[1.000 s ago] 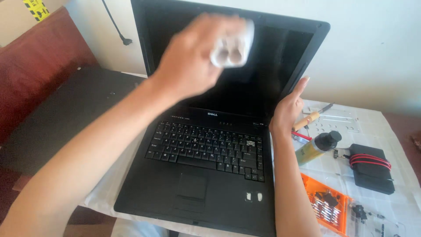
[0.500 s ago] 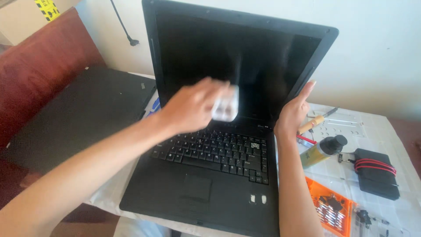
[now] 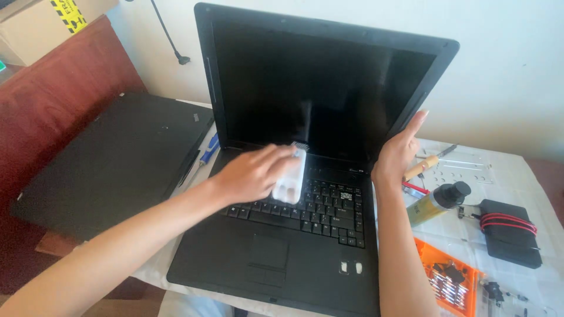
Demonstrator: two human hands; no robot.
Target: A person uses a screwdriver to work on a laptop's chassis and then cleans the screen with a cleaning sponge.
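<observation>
**White brush at the foot of a dark laptop screen**

Pale wall and a white-covered table framed the scene. On that table stood an open black laptop, matte plastic, its glossy dark screen upright and tilted slightly back.

The left hand was closed around a small white plastic brush, a rounded, smooth body with short dark bristles at its far tip. The bristles met the strip between the keyboard's top row and the bottom of the screen. The right hand lay flat and open, fingers together, pressed against the right edge of the screen; it held nothing else.

Just beside the right wrist lay a yellowish bottle with a black cap, on its side. Behind it rested a wooden-handled tool. Farther right sat a black pouch with red stripes, soft-looking and rectangular. Near the right forearm lay an orange case of small bits, partly cut off by the frame.

To the left, a second closed black laptop rested flat, well apart from the hands, with a dark red cushion behind it.
</observation>
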